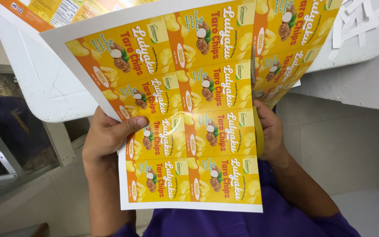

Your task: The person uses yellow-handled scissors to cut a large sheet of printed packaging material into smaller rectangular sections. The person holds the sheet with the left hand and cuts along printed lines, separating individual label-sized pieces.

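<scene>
A big shiny sheet of yellow and orange labels (189, 131), each with a chip picture, is held up near the person. The left hand (106, 136) pinches its left edge with the thumb on top, and the right hand (270, 131) grips its right edge. Behind it is a white table (44, 83) with white paper scraps (356, 22) at the far right, and a pale tiled floor (352, 140) lies below.

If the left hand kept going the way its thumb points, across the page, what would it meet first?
The left hand grips the printed label sheet at its left edge, thumb pointing right. Going straight on, it would slide across the sheet and probably reach the right hand at the opposite edge; depth is unclear.
</scene>
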